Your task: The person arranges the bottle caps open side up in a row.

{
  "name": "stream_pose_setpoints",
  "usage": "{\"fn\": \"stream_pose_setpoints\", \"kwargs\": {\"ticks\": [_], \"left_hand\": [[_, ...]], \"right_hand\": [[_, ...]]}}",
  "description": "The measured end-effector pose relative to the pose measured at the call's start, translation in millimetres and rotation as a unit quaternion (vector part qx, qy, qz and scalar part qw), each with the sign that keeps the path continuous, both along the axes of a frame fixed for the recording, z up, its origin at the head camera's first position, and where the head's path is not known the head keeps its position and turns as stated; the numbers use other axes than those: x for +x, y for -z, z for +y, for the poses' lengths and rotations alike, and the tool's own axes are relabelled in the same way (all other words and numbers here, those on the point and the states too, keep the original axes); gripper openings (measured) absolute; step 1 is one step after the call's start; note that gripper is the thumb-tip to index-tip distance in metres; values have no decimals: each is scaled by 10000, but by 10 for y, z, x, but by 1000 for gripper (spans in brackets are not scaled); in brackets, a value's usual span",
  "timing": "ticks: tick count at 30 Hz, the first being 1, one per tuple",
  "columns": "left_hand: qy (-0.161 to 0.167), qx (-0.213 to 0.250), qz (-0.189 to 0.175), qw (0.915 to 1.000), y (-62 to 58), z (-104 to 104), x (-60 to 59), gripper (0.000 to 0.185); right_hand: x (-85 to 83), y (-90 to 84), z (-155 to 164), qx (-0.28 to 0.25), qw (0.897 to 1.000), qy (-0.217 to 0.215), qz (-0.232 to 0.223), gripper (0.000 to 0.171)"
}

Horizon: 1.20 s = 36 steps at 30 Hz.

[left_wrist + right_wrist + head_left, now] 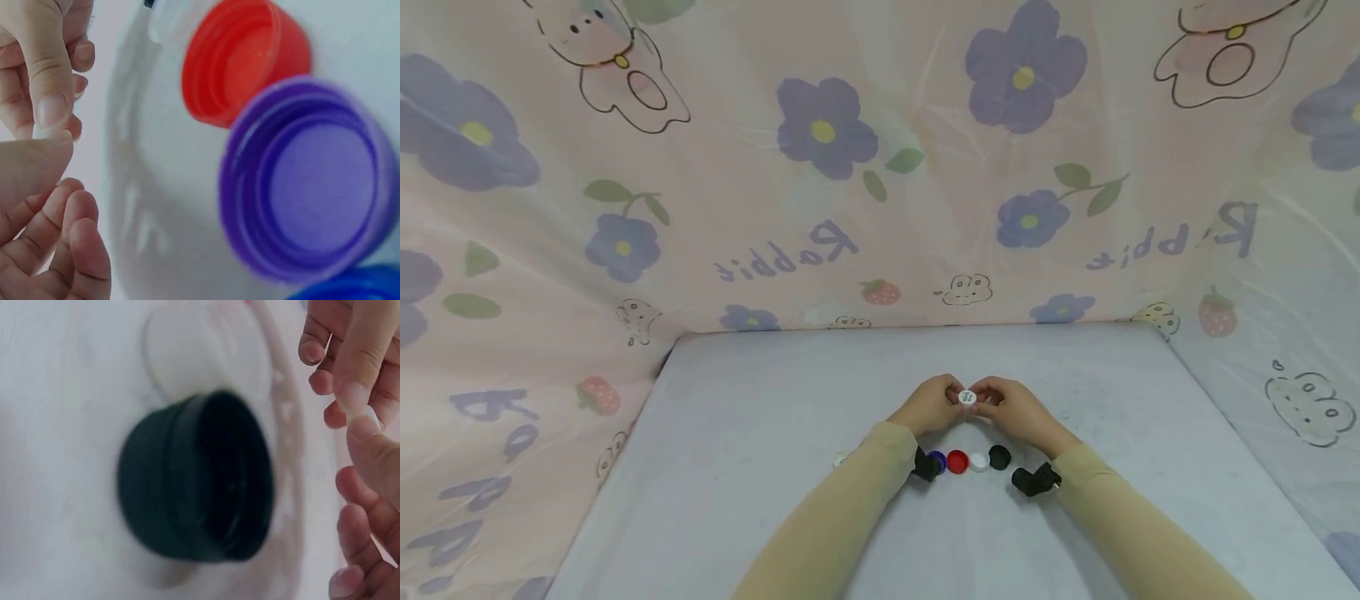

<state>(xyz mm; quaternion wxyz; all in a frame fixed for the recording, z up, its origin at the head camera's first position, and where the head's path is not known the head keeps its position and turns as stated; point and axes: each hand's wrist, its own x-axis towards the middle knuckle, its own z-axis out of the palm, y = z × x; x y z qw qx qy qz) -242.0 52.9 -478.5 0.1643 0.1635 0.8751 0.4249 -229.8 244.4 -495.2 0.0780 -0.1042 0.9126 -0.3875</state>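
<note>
In the head view my left hand [934, 405] and right hand [1013, 408] meet above the table, and both pinch a small white cap [967, 397] between their fingertips. Just nearer to me lies a row of bottle caps: blue [937, 461], red [957, 461], white [978, 461] and black [999, 457]. The left wrist view shows a red cap [244, 59] and a purple cap [309, 178] lying open side up, with curled fingers [56, 250] at the left edge. The right wrist view shows the black cap [197, 478], a white cap [200, 353] behind it, and fingers [359, 375] at the right.
The pale grey table [760, 433] is walled on three sides by a pink flowered cloth [820, 167]. A tiny white object [839, 459] lies left of my left forearm. Black wrist cameras [1036, 479] sit on both beige sleeves.
</note>
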Motion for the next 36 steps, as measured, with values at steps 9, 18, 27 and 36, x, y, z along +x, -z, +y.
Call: {"fn": "stream_pose_setpoints", "kwargs": {"ticks": [9, 18, 27, 36], "left_hand": [[-77, 343, 1, 9994, -103, -139, 96, 15], [-26, 463, 137, 9988, -138, -260, 144, 17], [-149, 550, 16, 9984, -151, -297, 203, 22], [-198, 636, 6, 9978, -132, -307, 222, 26]], "right_hand": [[104, -202, -86, 93, 9994, -135, 301, 30], [186, -264, -155, -26, 9996, -20, 267, 29], [239, -288, -194, -77, 9995, 28, 294, 26], [239, -277, -184, -241, 9994, 60, 254, 29]]}}
